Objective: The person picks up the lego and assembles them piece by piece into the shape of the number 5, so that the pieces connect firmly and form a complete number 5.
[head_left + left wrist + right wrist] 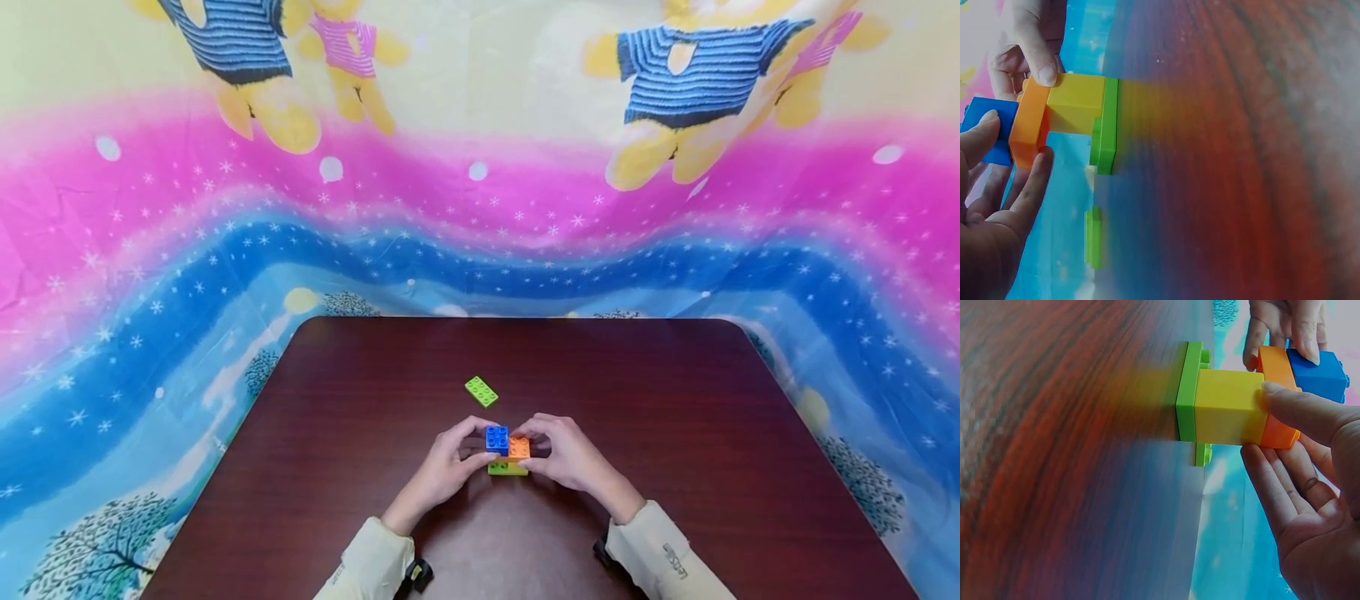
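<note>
Together, a person's left hand (447, 461) and right hand (567, 457) grip a small tower of toy bricks at a dark bench (375, 375), seen from the head camera. The left fingers pinch the blue brick (497, 439) at the top; the right fingers hold the orange brick (519, 447) just beside and below it. Beneath both sets of fingers is a green base plate (498, 469), its bare studs nearer the left fingers, while a loose green plate (482, 391) lies beyond the fingertips. Pale sleeves (372, 554) cover the forearms before a printed cloth (480, 242).

At the left wrist, the left thumb presses the blue brick and a neighbouring finger touches the orange one. Between the orange brick and the base plate sits a yellow brick (1075, 103), the right thumb at the orange-yellow seam.

At the right wrist, the right thumb lies along that same seam, the forefinger at the yellow brick's opposite side. A partly hidden green piece past the base plate appears to be the loose plate, though the angle leaves doubt.
</note>
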Available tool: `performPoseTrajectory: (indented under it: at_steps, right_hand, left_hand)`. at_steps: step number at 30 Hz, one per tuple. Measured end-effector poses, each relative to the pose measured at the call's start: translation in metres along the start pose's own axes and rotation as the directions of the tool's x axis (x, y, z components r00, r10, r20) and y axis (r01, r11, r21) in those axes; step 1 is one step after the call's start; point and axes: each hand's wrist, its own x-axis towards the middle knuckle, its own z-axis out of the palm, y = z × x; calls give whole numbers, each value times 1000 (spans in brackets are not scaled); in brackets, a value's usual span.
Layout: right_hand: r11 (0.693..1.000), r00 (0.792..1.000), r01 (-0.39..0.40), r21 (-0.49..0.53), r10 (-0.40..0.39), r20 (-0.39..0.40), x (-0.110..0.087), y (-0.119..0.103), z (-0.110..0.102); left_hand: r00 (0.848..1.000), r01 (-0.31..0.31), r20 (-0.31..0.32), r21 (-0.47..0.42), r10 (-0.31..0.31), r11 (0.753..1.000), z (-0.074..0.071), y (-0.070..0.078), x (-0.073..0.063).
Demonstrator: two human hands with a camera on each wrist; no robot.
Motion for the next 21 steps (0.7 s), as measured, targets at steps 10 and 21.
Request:
performPoseTrajectory:
  at_steps: [10,21]
  right_hand:
    - [1000,1000,0,1,0,-1,-1,-1,0]
    - [1000,1000,-6,4,6,-1,-1,-2,0]
  left_hand:
    - [1000,21,-1,14,-21,1000,1,1,-1]
    - [1000,-1,-7,92,1,996,1,2,0]
